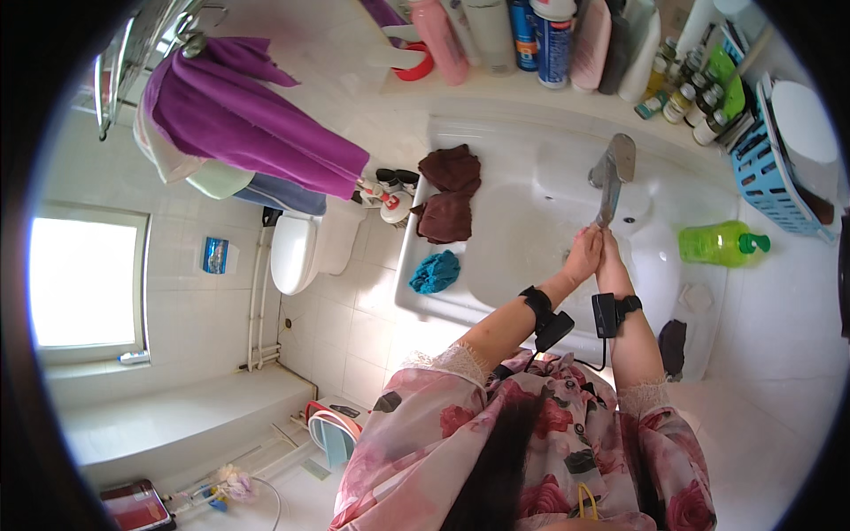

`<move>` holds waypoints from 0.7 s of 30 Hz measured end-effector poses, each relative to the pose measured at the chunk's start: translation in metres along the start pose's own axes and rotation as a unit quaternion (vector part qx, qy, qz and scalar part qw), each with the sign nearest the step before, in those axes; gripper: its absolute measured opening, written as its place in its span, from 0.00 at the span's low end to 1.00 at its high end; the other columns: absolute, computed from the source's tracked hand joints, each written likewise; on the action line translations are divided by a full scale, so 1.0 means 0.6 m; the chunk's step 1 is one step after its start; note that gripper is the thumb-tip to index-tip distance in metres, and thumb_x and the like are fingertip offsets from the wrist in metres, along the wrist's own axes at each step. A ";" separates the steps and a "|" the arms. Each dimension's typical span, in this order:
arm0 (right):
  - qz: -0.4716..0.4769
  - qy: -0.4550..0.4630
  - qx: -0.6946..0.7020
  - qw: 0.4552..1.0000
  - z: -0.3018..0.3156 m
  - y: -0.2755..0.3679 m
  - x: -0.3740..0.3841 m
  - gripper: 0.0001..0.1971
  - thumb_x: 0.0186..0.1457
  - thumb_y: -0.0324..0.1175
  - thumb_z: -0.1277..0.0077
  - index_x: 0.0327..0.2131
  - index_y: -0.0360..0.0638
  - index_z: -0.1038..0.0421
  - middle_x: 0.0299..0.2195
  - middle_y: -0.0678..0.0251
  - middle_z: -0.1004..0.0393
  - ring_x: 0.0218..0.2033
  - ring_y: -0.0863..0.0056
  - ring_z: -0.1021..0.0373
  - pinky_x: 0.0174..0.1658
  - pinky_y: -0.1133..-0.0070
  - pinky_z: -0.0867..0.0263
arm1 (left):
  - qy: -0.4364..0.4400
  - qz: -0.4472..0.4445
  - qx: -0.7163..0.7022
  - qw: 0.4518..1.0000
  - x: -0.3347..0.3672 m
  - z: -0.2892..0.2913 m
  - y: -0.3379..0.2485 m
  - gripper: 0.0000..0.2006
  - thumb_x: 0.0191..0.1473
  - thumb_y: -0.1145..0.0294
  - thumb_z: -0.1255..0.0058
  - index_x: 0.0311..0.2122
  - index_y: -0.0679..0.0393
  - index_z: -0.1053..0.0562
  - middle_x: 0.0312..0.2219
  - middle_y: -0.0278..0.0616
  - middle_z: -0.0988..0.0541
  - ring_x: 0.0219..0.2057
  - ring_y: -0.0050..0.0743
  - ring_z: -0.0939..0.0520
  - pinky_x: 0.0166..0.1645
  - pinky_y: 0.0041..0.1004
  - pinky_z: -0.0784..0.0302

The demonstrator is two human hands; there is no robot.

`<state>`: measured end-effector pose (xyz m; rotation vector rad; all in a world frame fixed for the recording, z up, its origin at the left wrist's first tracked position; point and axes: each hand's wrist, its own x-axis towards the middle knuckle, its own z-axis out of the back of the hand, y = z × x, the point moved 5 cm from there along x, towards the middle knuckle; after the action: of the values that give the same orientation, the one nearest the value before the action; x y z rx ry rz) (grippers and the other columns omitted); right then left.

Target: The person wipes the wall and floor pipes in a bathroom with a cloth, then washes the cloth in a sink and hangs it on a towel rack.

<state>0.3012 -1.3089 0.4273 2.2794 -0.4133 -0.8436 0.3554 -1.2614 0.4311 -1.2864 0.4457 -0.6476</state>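
Observation:
My left hand (583,254) and my right hand (610,253) are pressed together over the white sink (513,208), right at the spout end of the metal tap (608,177). The fingers look closed against each other; anything between them is hidden. On the sink's left side lie two crumpled dark brown cloths, one (451,168) behind the other (444,217). Nearer to me sits a bunched teal cloth (434,272). A green pump bottle (722,243) lies on its side to the right of the basin.
Bottles and tubes, among them a blue one (553,44), line the back ledge. A blue basket (779,168) stands at the right. Near the sink's right front lie a pale bar (697,298) and a dark piece (672,345). A purple towel (248,124) hangs at left, above a toilet (294,255).

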 end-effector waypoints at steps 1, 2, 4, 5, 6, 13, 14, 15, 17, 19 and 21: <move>0.011 -0.004 -0.033 0.999 0.047 0.017 0.021 0.19 0.61 0.52 0.60 0.38 0.44 0.36 0.35 0.67 0.30 0.38 0.74 0.32 0.45 0.75 0.33 | 0.032 0.013 -0.021 0.999 0.004 -0.018 -0.043 0.13 0.61 0.67 0.66 0.39 0.66 0.31 0.31 0.59 0.27 0.36 0.57 0.27 0.45 0.37 0.32; 0.018 0.011 -0.038 0.999 0.054 0.018 0.037 0.19 0.61 0.52 0.60 0.38 0.44 0.36 0.35 0.67 0.30 0.38 0.74 0.32 0.45 0.75 0.33 | 0.020 0.000 -0.019 1.000 0.008 -0.013 -0.056 0.13 0.61 0.67 0.66 0.39 0.66 0.31 0.31 0.59 0.27 0.36 0.57 0.27 0.45 0.37 0.32; -0.012 -0.042 -0.026 0.999 0.070 0.015 0.078 0.19 0.60 0.51 0.59 0.38 0.44 0.35 0.35 0.67 0.30 0.38 0.73 0.32 0.44 0.75 0.34 | 0.021 0.015 -0.063 0.998 0.029 -0.012 -0.056 0.18 0.62 0.61 0.68 0.43 0.64 0.30 0.36 0.56 0.24 0.39 0.52 0.26 0.47 0.37 0.33; -0.030 -0.070 -0.018 0.997 0.076 0.011 0.093 0.19 0.60 0.51 0.58 0.38 0.44 0.34 0.34 0.67 0.29 0.38 0.73 0.32 0.44 0.74 0.34 | 0.012 0.005 -0.062 0.998 0.039 -0.016 -0.051 0.18 0.62 0.61 0.68 0.43 0.64 0.30 0.36 0.56 0.24 0.39 0.52 0.26 0.47 0.37 0.33; -0.044 -0.099 -0.010 0.994 0.078 0.013 0.106 0.18 0.60 0.51 0.58 0.37 0.44 0.34 0.34 0.67 0.29 0.38 0.73 0.32 0.43 0.74 0.34 | 0.031 0.124 -0.180 0.975 0.054 -0.032 -0.025 0.21 0.61 0.56 0.67 0.46 0.62 0.30 0.38 0.54 0.24 0.41 0.49 0.25 0.48 0.37 0.33; 0.022 0.008 -0.246 0.969 0.063 -0.013 0.080 0.25 0.58 0.56 0.59 0.37 0.40 0.33 0.33 0.59 0.30 0.34 0.66 0.32 0.38 0.69 0.34 | 0.004 0.290 -0.327 0.899 0.025 -0.088 0.090 0.30 0.59 0.43 0.64 0.45 0.65 0.29 0.36 0.46 0.24 0.38 0.38 0.25 0.47 0.34 0.31; 0.024 -0.009 -0.292 0.956 0.073 -0.013 0.087 0.27 0.58 0.57 0.60 0.38 0.38 0.32 0.34 0.57 0.29 0.35 0.64 0.32 0.38 0.68 0.34 | 0.014 0.296 -0.347 0.890 0.032 -0.090 0.072 0.30 0.59 0.44 0.64 0.45 0.66 0.29 0.36 0.47 0.24 0.38 0.39 0.25 0.47 0.34 0.30; 0.025 -0.020 -0.325 0.945 0.070 -0.015 0.096 0.29 0.58 0.58 0.61 0.39 0.35 0.32 0.35 0.54 0.29 0.35 0.63 0.31 0.38 0.67 0.34 | 0.018 0.300 -0.362 0.883 0.038 -0.085 0.062 0.30 0.59 0.44 0.64 0.45 0.66 0.30 0.36 0.47 0.24 0.38 0.39 0.25 0.46 0.35 0.30; 0.009 -0.025 -0.349 0.937 0.048 -0.057 0.111 0.33 0.58 0.59 0.63 0.42 0.31 0.31 0.37 0.49 0.27 0.36 0.59 0.31 0.37 0.64 0.33 | -0.002 0.347 -0.477 0.808 0.037 -0.052 0.103 0.28 0.59 0.46 0.62 0.45 0.66 0.31 0.37 0.49 0.24 0.38 0.41 0.24 0.46 0.38 0.29; 0.015 -0.057 -0.355 0.933 0.097 -0.037 0.157 0.32 0.59 0.58 0.63 0.45 0.33 0.31 0.39 0.51 0.27 0.39 0.61 0.31 0.41 0.67 0.34 | -0.002 0.371 -0.473 0.799 0.058 -0.068 0.079 0.25 0.59 0.48 0.62 0.44 0.65 0.31 0.37 0.49 0.24 0.38 0.42 0.24 0.46 0.39 0.29; 0.003 -0.124 -0.357 0.926 0.148 -0.003 0.185 0.31 0.59 0.57 0.62 0.50 0.37 0.32 0.44 0.56 0.27 0.46 0.64 0.32 0.47 0.71 0.37 | -0.016 0.370 -0.500 0.783 0.066 -0.099 0.046 0.23 0.60 0.51 0.62 0.43 0.64 0.31 0.37 0.49 0.24 0.38 0.44 0.23 0.45 0.41 0.29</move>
<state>0.3243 -1.4045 0.3242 1.5043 -0.1729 -1.0721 0.3520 -1.3275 0.3924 -1.9104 1.2952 0.3813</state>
